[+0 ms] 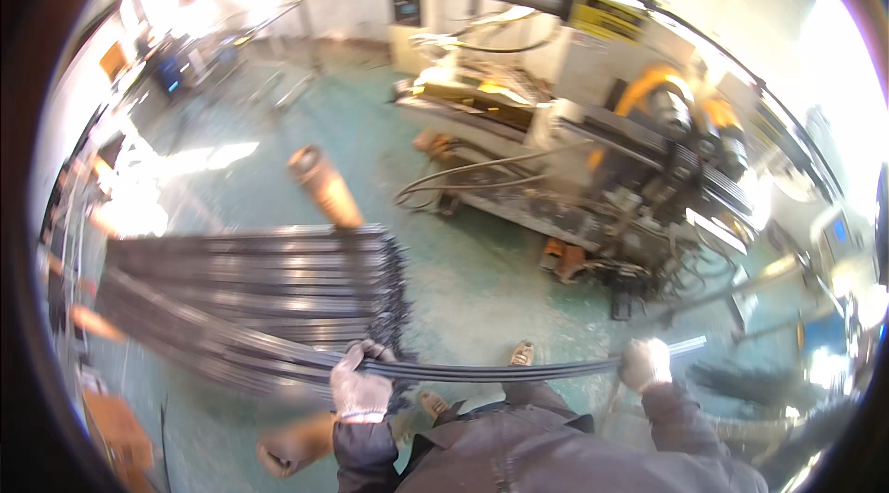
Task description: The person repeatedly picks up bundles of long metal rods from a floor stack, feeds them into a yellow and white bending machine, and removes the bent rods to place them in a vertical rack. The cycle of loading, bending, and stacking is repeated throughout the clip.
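Note:
Several long, thin dark metal bars stretch across in front of my body, lying side by side. My left hand, in a pale work glove, is closed around them beside the right end of a large stack of similar bars. Farther right, my gloved right hand grips the same bars close to their right tip. To the left, the held bars run over the stack, and where they end there is hard to make out.
An orange-brown cylinder lies beyond the stack and another nearer me. A large machine with hoses and yellow parts stands ahead on the green floor. Dark bars lie at the right. A brown box sits at lower left.

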### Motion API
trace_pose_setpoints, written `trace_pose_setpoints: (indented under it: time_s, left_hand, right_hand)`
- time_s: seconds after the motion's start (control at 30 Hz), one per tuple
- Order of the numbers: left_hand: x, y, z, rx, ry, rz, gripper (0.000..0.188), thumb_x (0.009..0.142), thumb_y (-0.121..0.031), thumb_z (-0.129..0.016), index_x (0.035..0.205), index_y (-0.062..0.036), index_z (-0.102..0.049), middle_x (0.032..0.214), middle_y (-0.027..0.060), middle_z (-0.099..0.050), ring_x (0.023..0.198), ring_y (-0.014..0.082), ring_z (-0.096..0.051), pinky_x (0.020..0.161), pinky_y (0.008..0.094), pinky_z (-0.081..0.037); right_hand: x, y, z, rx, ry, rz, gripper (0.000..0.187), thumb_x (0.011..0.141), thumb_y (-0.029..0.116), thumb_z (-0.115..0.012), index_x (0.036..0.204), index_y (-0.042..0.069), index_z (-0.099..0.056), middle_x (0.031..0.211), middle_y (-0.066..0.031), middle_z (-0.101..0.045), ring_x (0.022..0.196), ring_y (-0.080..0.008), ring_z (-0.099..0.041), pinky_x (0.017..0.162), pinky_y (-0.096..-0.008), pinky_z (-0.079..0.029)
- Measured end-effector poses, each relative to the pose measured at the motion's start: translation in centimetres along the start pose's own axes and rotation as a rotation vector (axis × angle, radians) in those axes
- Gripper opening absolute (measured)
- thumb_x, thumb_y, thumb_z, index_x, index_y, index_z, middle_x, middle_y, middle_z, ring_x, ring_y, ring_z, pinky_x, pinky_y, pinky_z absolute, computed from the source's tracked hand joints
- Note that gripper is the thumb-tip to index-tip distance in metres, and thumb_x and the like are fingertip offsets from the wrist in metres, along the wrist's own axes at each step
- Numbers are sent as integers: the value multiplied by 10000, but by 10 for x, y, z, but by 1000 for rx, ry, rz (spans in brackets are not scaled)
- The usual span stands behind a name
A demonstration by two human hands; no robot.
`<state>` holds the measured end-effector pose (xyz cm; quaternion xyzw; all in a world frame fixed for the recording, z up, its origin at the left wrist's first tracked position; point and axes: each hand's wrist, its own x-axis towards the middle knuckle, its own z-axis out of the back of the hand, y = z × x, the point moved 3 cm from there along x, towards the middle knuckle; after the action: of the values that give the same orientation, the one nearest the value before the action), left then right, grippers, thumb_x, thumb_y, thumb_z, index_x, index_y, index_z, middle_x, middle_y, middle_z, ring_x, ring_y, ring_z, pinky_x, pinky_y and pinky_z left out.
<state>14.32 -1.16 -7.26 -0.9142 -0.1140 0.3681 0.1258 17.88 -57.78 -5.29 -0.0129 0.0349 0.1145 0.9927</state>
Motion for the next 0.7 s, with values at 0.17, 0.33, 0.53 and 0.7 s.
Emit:
trace_pose_setpoints:
  time_s: [0.17, 0.33, 0.53, 0.7]
  left_hand:
    - [-46, 11, -137, 335, 446, -339, 163, 1110, -253, -752, 1175, -104, -749, 996, 12, -761, 915, 182, -717, 892, 364, -594]
    - [-39, 76, -258, 194, 463, -293, 238, 1104, -159, -764, 1301, -62, -674, 1130, 17, -741, 1001, 146, -694, 931, 350, -607]
    - [-25, 202, -345, 404, 667, -97, 332, 1052, -217, -818, 1301, -46, -684, 1161, 82, -737, 1147, 276, -711, 1218, 565, -532]
    - [22, 147, -410, 417, 761, -254, 365, 1047, -153, -807, 1351, -7, -666, 1215, 97, -724, 1191, 260, -695, 1209, 496, -551]
  right_hand:
    - [12, -191, -19, -31, -269, -292, 26, 816, 111, -751, 817, 93, -733, 920, -196, -755, 1020, -435, -724, 949, -526, -553]
    - [31, -278, -18, 425, -845, -1195, 262, 921, 81, -781, 1180, 47, -777, 1234, -241, -771, 1287, -413, -712, 1119, -484, -543]
    - [133, -184, 9, 2853, -583, -651, 248, 1078, -4, -597, 1323, -42, -592, 1228, -172, -715, 1193, -395, -740, 1122, -601, -615]
    - [151, -252, 28, 2624, -884, -795, 202, 1151, 24, -611, 1349, -10, -632, 1248, -164, -747, 1184, -344, -765, 1086, -505, -656]
